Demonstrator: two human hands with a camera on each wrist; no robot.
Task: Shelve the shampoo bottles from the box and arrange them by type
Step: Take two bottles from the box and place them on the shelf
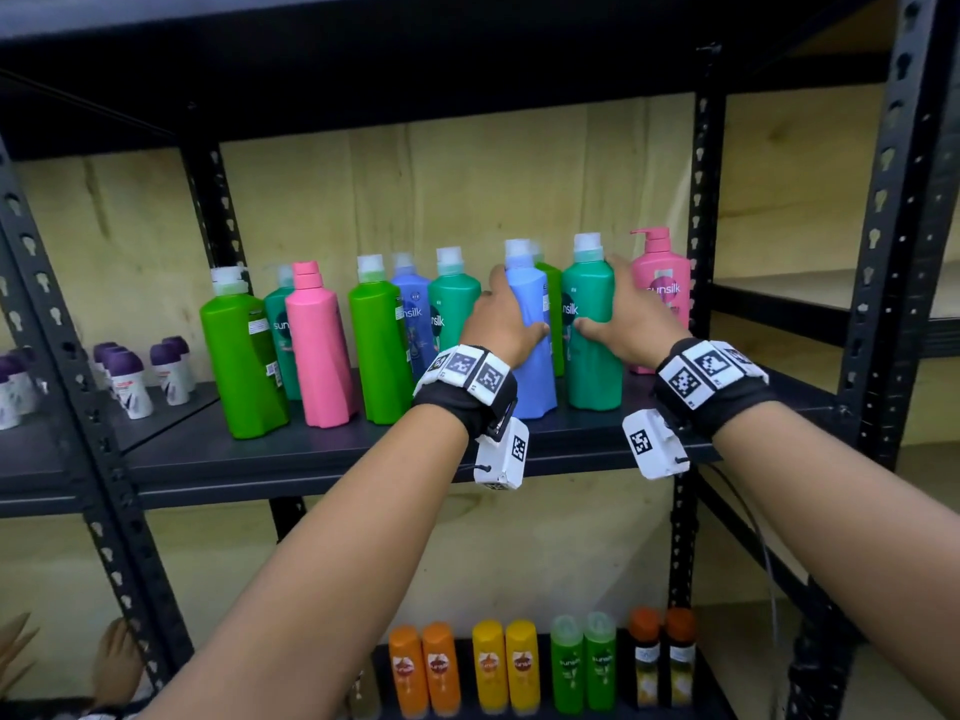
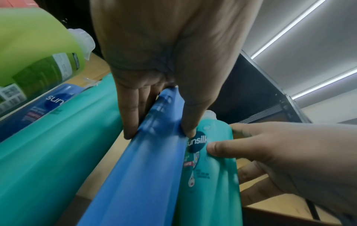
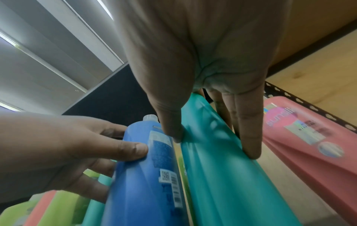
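Many shampoo bottles already stand on the black shelf, so a good part of the job looks done. The box is not in any picture, so I cannot tell if more bottles wait in it.

Going from left to right, the colours are mixed up. First comes a light green bottle, then a teal one behind it, then a pink bottle. Next is another light green bottle, a dark blue bottle set further back, and a second teal bottle.

After that, the left hand holds a blue bottle. Its fingers go round the far left side and the thumb presses the near side. The bottle stands on the shelf, near the front edge. A light green bottle hides just behind it.

The right hand holds the teal bottle just beside the blue one, fingers on its right side and thumb on its front. This bottle stands on the shelf too. Last, at the far right, is a pink pump bottle.

So the putting up looks mostly done, but the sorting is not. I think the same colours still need to be moved next to each other, and these two bottles may be the next to move.

On the lower shelf, small bottles stand in neat colour pairs.
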